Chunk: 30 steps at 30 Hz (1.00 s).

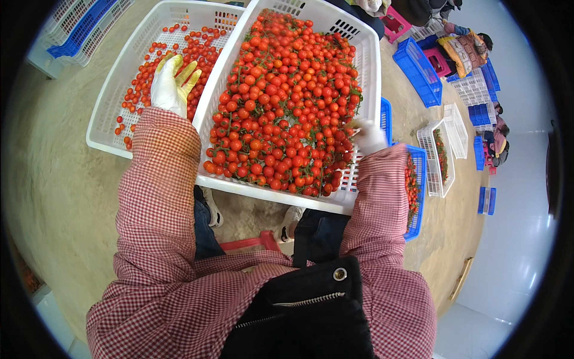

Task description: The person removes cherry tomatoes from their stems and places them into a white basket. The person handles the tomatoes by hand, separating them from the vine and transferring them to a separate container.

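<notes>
A white plastic crate [273,194] full of red cherry tomatoes [287,107], many on green stems, stands before me. Left of it, partly under its edge, is another white crate [107,146] with loose tomatoes [148,80] spread over its perforated floor. Over that left crate is my left hand [176,84] in a white and yellow glove, palm turned up and fingers apart, nothing seen in it. My right hand [370,137], gloved and blurred by motion, is at the right side of the full crate, beside the tomatoes; whether its fingers hold any is unclear.
A blue crate [420,197] with tomatoes stands by my right arm. Farther right are a white crate [432,170] with stemmed tomatoes, an upright blue crate [415,72] and pink stools [436,63]. Other people sit at the upper right. Stacked crates [83,31] stand upper left.
</notes>
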Each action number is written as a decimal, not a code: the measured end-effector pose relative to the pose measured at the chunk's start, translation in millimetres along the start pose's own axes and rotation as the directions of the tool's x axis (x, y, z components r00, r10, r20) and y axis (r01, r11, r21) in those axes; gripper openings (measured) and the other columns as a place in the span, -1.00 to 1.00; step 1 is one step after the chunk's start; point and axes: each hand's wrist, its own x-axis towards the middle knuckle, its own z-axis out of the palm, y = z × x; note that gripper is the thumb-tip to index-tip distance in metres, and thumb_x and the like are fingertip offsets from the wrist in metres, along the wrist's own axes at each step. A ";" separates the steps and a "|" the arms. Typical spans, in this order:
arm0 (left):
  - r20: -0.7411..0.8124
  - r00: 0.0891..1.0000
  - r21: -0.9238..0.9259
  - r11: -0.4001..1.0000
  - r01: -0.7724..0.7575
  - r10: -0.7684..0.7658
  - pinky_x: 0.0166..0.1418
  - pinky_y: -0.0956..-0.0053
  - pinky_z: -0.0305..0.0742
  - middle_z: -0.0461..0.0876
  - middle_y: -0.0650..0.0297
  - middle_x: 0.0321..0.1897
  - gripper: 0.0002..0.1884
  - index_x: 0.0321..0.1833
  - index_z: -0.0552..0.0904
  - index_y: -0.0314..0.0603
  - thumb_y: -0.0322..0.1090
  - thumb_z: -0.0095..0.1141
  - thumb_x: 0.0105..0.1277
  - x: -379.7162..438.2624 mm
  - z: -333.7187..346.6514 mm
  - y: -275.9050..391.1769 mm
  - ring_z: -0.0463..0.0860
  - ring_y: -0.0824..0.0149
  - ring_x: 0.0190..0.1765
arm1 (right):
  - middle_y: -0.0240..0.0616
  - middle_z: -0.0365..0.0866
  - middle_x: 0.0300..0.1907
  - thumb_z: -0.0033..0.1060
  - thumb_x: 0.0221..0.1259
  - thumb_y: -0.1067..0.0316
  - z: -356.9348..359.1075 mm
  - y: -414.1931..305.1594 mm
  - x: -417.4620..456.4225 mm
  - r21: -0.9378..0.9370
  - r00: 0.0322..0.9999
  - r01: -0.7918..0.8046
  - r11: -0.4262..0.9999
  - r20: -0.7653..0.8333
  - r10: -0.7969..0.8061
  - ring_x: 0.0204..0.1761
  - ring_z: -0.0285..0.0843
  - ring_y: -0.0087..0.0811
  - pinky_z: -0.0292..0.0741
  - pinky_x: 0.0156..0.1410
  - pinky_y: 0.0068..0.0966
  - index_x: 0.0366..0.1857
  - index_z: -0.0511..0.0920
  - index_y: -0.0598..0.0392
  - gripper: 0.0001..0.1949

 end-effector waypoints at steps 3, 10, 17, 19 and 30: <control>0.066 0.997 -0.014 0.999 0.029 -0.028 -0.11 0.37 0.51 0.45 0.18 -0.16 -0.72 0.01 0.39 -0.24 -0.33 -0.03 0.27 -8.3 5.4 -2.0 0.56 0.21 -0.12 | -0.09 0.39 0.02 0.23 -0.22 0.40 19.9 -52.1 -5.6 -0.455 0.846 0.045 0.889 0.491 0.208 0.14 0.32 -0.24 0.38 0.16 -0.42 0.01 0.48 -0.07 -0.49; 0.116 0.980 -0.011 0.986 0.166 -0.163 -0.14 0.51 0.45 0.55 0.22 -0.25 -0.80 -0.10 0.52 -0.21 -0.32 -0.05 0.27 -20.1 13.6 -8.7 0.52 0.31 -0.09 | -0.01 0.55 -0.18 0.11 -0.05 0.20 29.3 -46.4 -1.9 -0.342 0.923 0.082 0.936 0.380 0.058 -0.09 0.53 -0.12 0.49 0.00 -0.30 -0.14 0.56 0.03 -0.66; 0.357 0.860 0.247 0.925 0.290 -0.365 -0.26 0.58 0.47 0.59 0.30 -0.30 -0.78 -0.14 0.54 -0.19 -0.28 -0.07 0.26 -41.3 27.5 -29.0 0.58 0.42 -0.24 | -0.24 0.62 -0.20 -0.04 0.15 0.46 37.9 -26.5 3.0 0.761 0.985 -0.162 0.629 0.167 0.052 -0.23 0.58 -0.43 0.51 -0.16 -0.57 -0.12 0.53 0.20 -0.76; 0.424 0.764 0.407 0.856 0.320 -0.487 -0.24 0.57 0.47 0.59 0.31 -0.31 -0.78 -0.13 0.54 -0.19 -0.25 -0.05 0.25 -52.6 33.6 -37.6 0.58 0.44 -0.25 | -0.19 0.59 -0.14 -0.03 0.15 0.49 33.2 -45.8 1.7 0.955 0.990 -0.143 0.259 0.132 0.059 -0.22 0.57 -0.41 0.52 -0.16 -0.55 -0.10 0.49 0.30 -0.75; 0.464 0.470 0.746 0.618 0.250 -0.751 -0.28 0.61 0.52 0.60 0.23 -0.24 -0.68 -0.02 0.48 -0.26 -0.40 0.11 0.15 -89.2 55.8 -57.2 0.64 0.39 -0.32 | 0.00 0.54 -0.11 -0.02 0.18 0.46 23.9 -121.5 -4.1 0.992 0.998 0.066 -0.109 -0.065 0.005 -0.14 0.57 -0.21 0.54 -0.02 -0.33 -0.07 0.42 0.40 -0.72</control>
